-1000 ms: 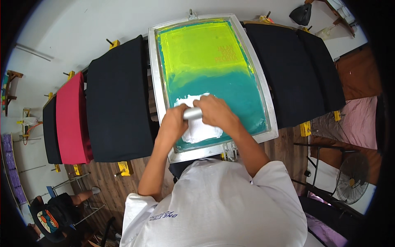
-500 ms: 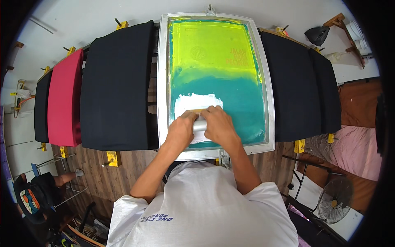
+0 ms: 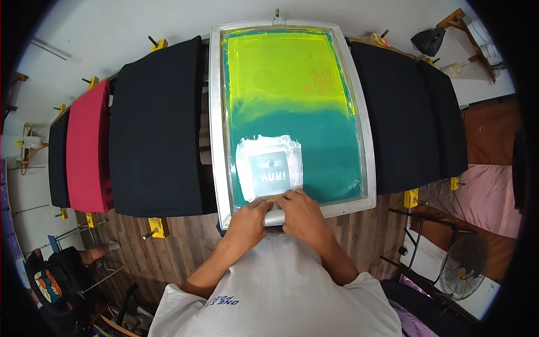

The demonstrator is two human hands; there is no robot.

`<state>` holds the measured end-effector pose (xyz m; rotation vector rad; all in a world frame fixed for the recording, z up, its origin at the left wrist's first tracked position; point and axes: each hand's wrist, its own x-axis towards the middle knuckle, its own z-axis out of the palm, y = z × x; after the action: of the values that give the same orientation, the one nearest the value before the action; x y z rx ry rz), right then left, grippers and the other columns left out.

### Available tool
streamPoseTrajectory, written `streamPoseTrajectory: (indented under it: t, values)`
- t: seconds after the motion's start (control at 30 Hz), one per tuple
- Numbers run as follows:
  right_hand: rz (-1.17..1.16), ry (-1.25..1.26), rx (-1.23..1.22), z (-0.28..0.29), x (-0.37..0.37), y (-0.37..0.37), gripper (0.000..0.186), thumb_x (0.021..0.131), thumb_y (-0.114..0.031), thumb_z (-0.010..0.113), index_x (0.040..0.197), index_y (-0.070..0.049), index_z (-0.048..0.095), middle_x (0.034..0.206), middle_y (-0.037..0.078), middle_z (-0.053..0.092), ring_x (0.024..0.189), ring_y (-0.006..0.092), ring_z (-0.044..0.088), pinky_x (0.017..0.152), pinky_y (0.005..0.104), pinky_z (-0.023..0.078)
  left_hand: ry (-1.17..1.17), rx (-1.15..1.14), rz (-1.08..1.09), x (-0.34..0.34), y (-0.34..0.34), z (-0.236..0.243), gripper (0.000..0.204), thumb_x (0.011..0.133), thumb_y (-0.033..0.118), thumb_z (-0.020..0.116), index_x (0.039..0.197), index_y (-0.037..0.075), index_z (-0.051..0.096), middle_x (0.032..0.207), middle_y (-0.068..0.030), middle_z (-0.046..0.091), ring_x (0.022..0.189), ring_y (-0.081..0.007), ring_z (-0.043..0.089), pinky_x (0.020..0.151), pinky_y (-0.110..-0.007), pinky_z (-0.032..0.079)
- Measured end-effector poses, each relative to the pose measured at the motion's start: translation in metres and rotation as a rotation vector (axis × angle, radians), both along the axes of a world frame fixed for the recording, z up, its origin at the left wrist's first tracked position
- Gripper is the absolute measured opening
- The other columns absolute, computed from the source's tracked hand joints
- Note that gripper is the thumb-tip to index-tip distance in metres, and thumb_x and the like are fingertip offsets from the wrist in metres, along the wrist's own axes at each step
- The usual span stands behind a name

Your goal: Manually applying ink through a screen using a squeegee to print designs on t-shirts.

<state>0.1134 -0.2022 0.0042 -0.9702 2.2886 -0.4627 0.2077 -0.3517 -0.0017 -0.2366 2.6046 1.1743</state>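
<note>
A silver-framed printing screen lies in front of me, its mesh lime green at the far half and teal at the near half. A patch of white ink near its close end now frames a pale square with letters showing through. My left hand and my right hand both grip a squeegee at the screen's near edge, thumbs toward each other. Most of the squeegee is hidden by my fingers.
Boards covered in black fabric and pink fabric flank the screen on yellow brackets. A black bag is at the back right. A standing fan is at lower right. Another person is at lower left.
Both hands have moved down toward me with the squeegee, to the screen's near edge. The white ink where they passed is thinner, and letters show through it.
</note>
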Motion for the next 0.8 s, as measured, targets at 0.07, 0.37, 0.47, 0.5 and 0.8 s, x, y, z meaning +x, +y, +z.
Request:
streamPoseTrajectory:
  t: [0.07, 0.37, 0.47, 0.5, 0.8]
  values:
    - [0.05, -0.027, 0.015, 0.007, -0.02, -0.009, 0.033, 0.065, 0.0, 0.067, 0.098, -0.004, 0.069, 0.1, 0.014, 0.066, 0.1, 0.0356, 0.061, 0.082, 0.0468, 0.053, -0.102, 0.022, -0.023, -0.016, -0.011, 0.009, 0.046, 0.068, -0.007, 0.065, 0.113, -0.001, 0.067, 0.098, -0.0275, 0.068, 0.087, -0.043, 0.068, 0.081, -0.046, 0.056]
    - [-0.038, 0.201, -0.139, -0.016, -0.056, -0.032, 0.035, 0.068, 0.008, 0.064, 0.101, -0.002, 0.063, 0.105, 0.016, 0.062, 0.1, 0.0363, 0.058, 0.082, 0.0456, 0.052, 0.159, -0.042, 0.124, -0.064, -0.027, -0.013, 0.058, 0.064, -0.015, 0.059, 0.12, 0.0, 0.064, 0.121, -0.0226, 0.064, 0.108, -0.0409, 0.062, 0.093, -0.043, 0.052]
    - [-0.061, 0.259, -0.261, -0.026, -0.03, -0.016, 0.04, 0.065, 0.009, 0.064, 0.104, -0.002, 0.06, 0.112, 0.015, 0.058, 0.105, 0.0348, 0.056, 0.083, 0.0452, 0.051, 0.233, -0.128, 0.103, -0.035, -0.011, -0.024, 0.067, 0.062, -0.016, 0.061, 0.127, 0.002, 0.059, 0.136, -0.021, 0.055, 0.12, -0.0392, 0.058, 0.097, -0.044, 0.052]
    - [-0.045, 0.236, -0.22, -0.026, -0.02, -0.01, 0.044, 0.064, 0.01, 0.064, 0.106, -0.003, 0.059, 0.116, 0.015, 0.055, 0.108, 0.0342, 0.055, 0.085, 0.0448, 0.05, 0.233, -0.144, 0.098, -0.025, -0.005, -0.021, 0.068, 0.062, -0.016, 0.062, 0.127, 0.002, 0.059, 0.137, -0.0213, 0.054, 0.121, -0.0395, 0.057, 0.098, -0.044, 0.052]
    - [0.01, 0.041, -0.111, 0.002, 0.001, 0.009, 0.042, 0.067, 0.005, 0.063, 0.108, -0.003, 0.067, 0.106, 0.014, 0.062, 0.103, 0.0342, 0.059, 0.085, 0.0449, 0.052, -0.045, -0.004, 0.002, -0.004, 0.0, 0.015, 0.061, 0.066, -0.011, 0.059, 0.125, 0.0, 0.062, 0.122, -0.0225, 0.063, 0.101, -0.0414, 0.065, 0.088, -0.044, 0.055]
